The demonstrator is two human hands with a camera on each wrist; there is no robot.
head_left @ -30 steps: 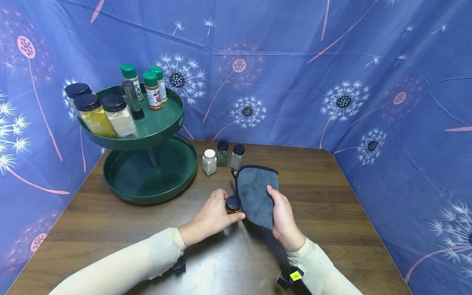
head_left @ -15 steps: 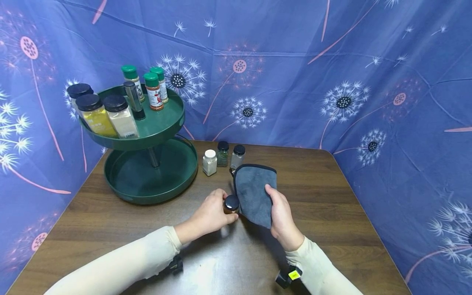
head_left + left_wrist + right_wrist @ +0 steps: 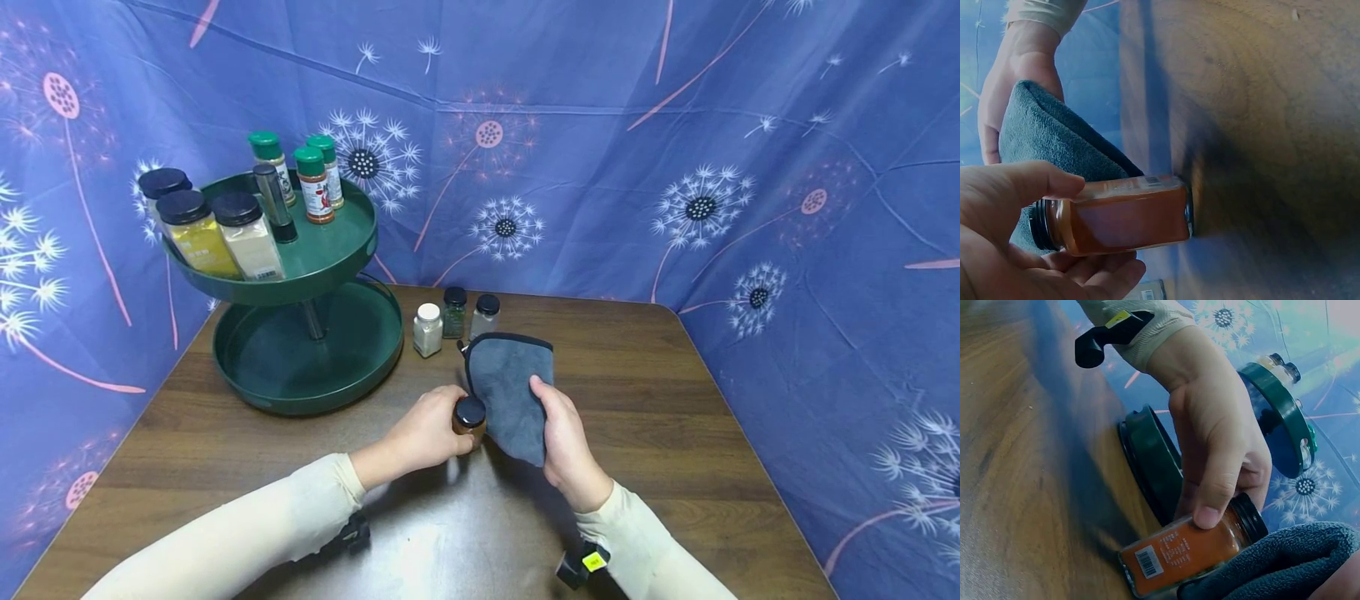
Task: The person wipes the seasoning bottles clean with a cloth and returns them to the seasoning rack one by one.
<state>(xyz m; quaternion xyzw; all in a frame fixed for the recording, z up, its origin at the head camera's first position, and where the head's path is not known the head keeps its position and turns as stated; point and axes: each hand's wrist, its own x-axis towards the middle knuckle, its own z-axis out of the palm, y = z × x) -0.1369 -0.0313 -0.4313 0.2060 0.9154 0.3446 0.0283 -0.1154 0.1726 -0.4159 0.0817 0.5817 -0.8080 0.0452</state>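
My left hand (image 3: pixel 423 429) grips a small square glass spice jar (image 3: pixel 1129 215) of orange-red powder with a black lid. Thumb and fingers lie on opposite sides of it, just below the lid. A barcode label (image 3: pixel 1150 561) shows in the right wrist view. Whether the jar's base touches the table, I cannot tell. In my right hand (image 3: pixel 564 433) is a folded grey-blue cloth (image 3: pixel 510 392) with dark edging, thumb on its near face. The cloth's left edge lies against or right beside the jar. Most of my right fingers are hidden behind the cloth.
A green two-tier round rack (image 3: pixel 296 404) stands at the left. Its upper tier holds black-lidded jars (image 3: pixel 251 242), green-capped shakers (image 3: pixel 315 192) and a dark cylindrical bottle (image 3: pixel 275 204). Behind the cloth stand a white-lidded jar (image 3: pixel 427 332) and two black-lidded jars (image 3: pixel 454 315). A patterned curtain encloses the table.
Both hands have shifted slightly left, with the cloth and the spice jar. More of the jar's side shows below its lid now. The rack and the other jars stay put.
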